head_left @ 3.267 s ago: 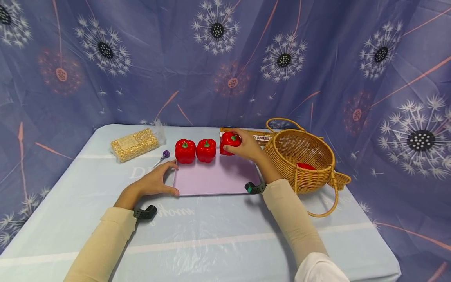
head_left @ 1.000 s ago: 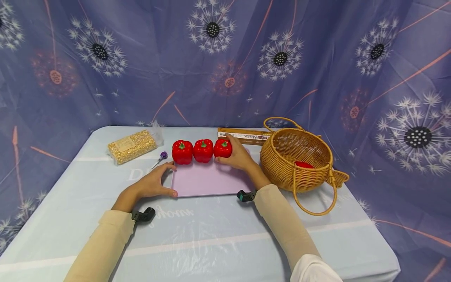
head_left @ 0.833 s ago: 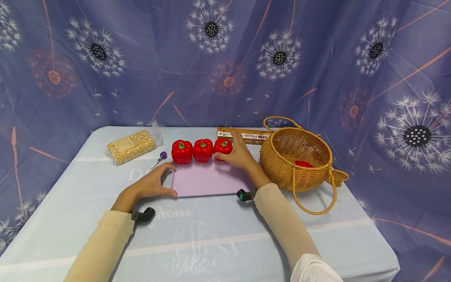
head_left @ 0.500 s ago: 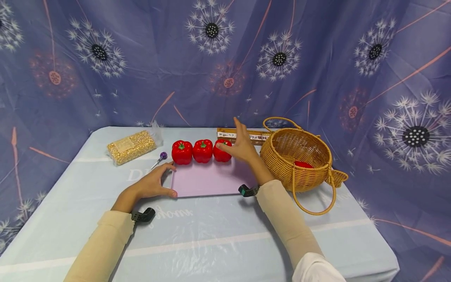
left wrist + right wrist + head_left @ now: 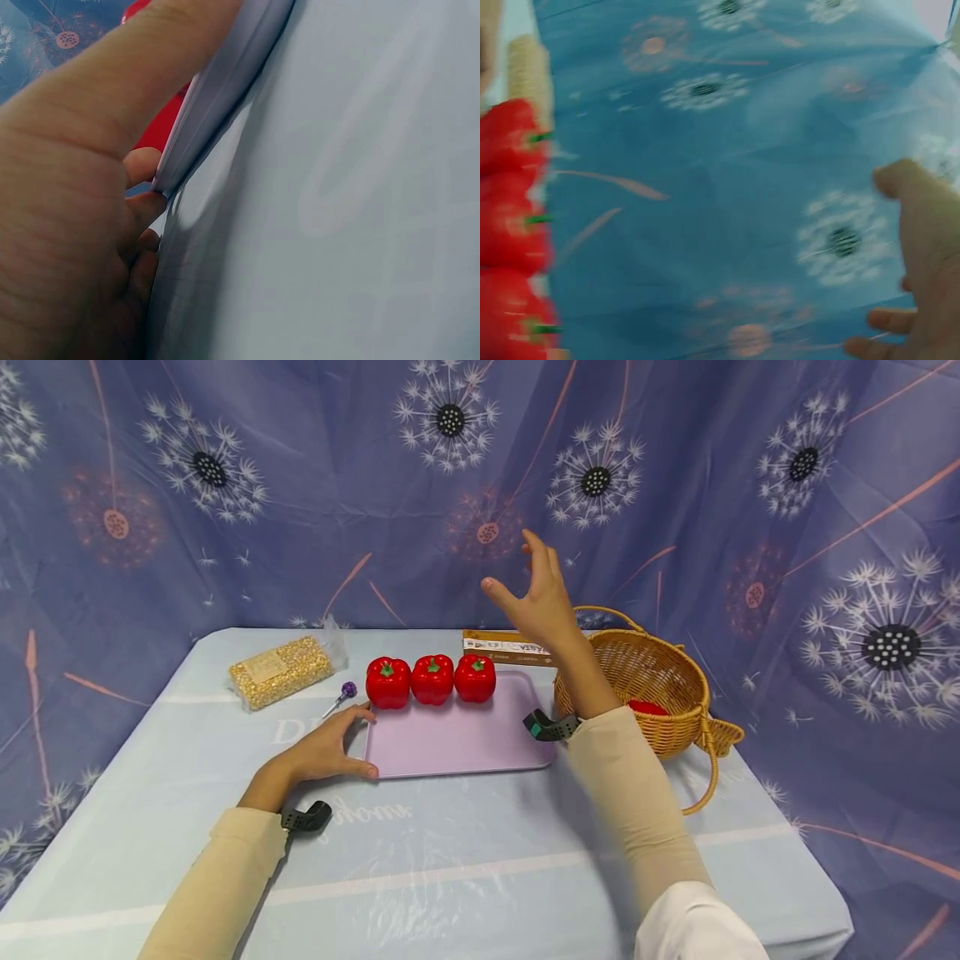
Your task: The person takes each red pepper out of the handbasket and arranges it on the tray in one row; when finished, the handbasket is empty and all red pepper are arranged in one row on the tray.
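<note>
Three glossy red bell peppers (image 5: pixel 432 680) with green stems sit upright in a row, side by side, along the far edge of a pale lilac rectangular tray (image 5: pixel 450 739) with a low rim. My left hand (image 5: pixel 326 750) grips the tray's short left side, thumb at the near corner and fingertips toward the far one. My right hand (image 5: pixel 543 606) hangs in the air beyond the tray's far right corner, thumb and fingers spread well apart.

Under everything lies a pale blue, slightly shiny tablecloth (image 5: pixel 420 835), crossed by pale stripes and printed with white lettering; it wrinkles softly in front of me. Around the table hangs a purple-blue fabric curtain (image 5: pixel 337 485), loosely creased and patterned with white and coral dandelion heads.

At the back left, a clear plastic bag of yellow kernels (image 5: pixel 281 672) lies aslant on the cloth, its label facing up. Between it and the tray is a thin stick with a round purple head (image 5: pixel 348 689). Behind the tray lies a long, flat brown-and-white printed box (image 5: pixel 498 647). To the right stands a golden woven wicker basket (image 5: pixel 671 739) with looped handles, partly covered by my arm; something red (image 5: pixel 648 707) shows inside, mostly hidden by the wall.
</note>
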Available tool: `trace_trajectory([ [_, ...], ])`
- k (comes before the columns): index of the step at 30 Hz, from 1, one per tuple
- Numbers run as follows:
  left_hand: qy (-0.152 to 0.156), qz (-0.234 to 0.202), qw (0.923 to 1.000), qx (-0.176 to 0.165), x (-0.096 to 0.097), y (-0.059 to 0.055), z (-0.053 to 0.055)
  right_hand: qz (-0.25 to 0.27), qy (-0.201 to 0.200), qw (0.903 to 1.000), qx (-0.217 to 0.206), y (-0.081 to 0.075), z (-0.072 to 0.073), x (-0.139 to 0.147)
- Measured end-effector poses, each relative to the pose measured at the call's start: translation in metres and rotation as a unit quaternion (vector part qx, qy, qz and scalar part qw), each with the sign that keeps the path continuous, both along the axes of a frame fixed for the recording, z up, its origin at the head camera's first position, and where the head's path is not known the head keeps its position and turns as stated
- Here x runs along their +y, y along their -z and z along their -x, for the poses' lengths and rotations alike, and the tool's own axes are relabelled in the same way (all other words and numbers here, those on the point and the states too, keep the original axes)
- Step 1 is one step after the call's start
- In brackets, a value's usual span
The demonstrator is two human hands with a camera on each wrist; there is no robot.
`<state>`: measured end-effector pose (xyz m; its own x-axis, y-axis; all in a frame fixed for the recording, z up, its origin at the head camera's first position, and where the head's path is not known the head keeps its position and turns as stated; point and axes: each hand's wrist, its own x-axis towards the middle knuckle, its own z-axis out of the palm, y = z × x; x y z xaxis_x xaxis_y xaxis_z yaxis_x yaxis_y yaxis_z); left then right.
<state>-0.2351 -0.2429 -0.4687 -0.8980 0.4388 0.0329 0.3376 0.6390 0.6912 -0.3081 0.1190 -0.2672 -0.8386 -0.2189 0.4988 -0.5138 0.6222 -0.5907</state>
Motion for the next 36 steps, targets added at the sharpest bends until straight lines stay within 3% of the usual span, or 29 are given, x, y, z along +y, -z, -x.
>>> trace_trajectory([
  [4, 0.000, -0.005, 1.0000, -0.002, 0.000, -0.001, -0.001, -0.032, 0.014, 0.9981, -0.050, -0.041, -0.008, 0.016],
  [8, 0.002, -0.011, 0.9999, -0.003, 0.001, 0.000, -0.001, -0.066, 0.024, 0.9930, -0.095, -0.063, -0.006, 0.042],
  [15, 0.001, -0.013, 0.9999, -0.009, 0.001, 0.002, -0.002, -0.030, 0.047, 0.9865, -0.154, -0.056, 0.016, 0.101],
  [19, 0.002, -0.014, 0.9999, -0.005, 0.000, 0.001, -0.003, -0.049, 0.015, 0.9781, -0.202, -0.048, 0.028, 0.135],
  [22, 0.001, -0.012, 0.9999, -0.002, 0.000, 0.000, -0.001, -0.102, -0.032, 0.9606, -0.257, -0.042, 0.032, 0.156],
  [25, 0.001, -0.009, 1.0000, 0.001, -0.001, 0.000, 0.000, -0.147, -0.076, 0.9353, -0.313, -0.031, 0.034, 0.171],
  [31, 0.002, -0.010, 0.9999, 0.001, -0.002, 0.000, -0.001, -0.168, -0.114, 0.8966, -0.394, 0.001, 0.039, 0.191],
  [33, 0.003, -0.010, 0.9999, 0.002, -0.001, 0.000, -0.002, -0.160, -0.121, 0.8771, -0.436, 0.011, 0.041, 0.197],
  [36, 0.002, -0.008, 1.0000, 0.003, 0.000, -0.001, -0.003, -0.148, -0.114, 0.8376, -0.513, 0.022, 0.045, 0.203],
])
